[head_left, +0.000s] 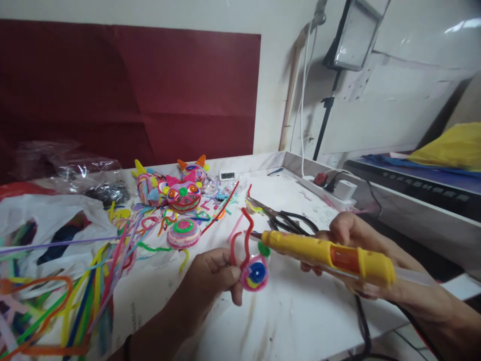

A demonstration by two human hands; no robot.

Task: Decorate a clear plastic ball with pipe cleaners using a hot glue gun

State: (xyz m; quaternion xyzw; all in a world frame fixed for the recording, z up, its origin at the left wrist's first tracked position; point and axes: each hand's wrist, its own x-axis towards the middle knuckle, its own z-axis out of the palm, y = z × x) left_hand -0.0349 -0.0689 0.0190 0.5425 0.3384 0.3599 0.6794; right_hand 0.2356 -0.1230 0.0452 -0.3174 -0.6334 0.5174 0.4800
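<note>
My left hand pinches a small pipe-cleaner craft piece, made of a pink ring around a shiny blue eye with a yellow patch below. A green tuft sits at its top, and a bent red pipe cleaner rises beside it. In my right hand is a yellow hot glue gun, a clear glue stick poking from its back. The gun's nozzle is by the red pipe cleaner; whether they touch I cannot tell. Black-handled scissors lie behind the gun.
Colourful pipe-cleaner animal heads and a striped round piece stand at the back. Loose pipe cleaners cover the left side. A small digital clock, a power strip and the gun's black cable are also here.
</note>
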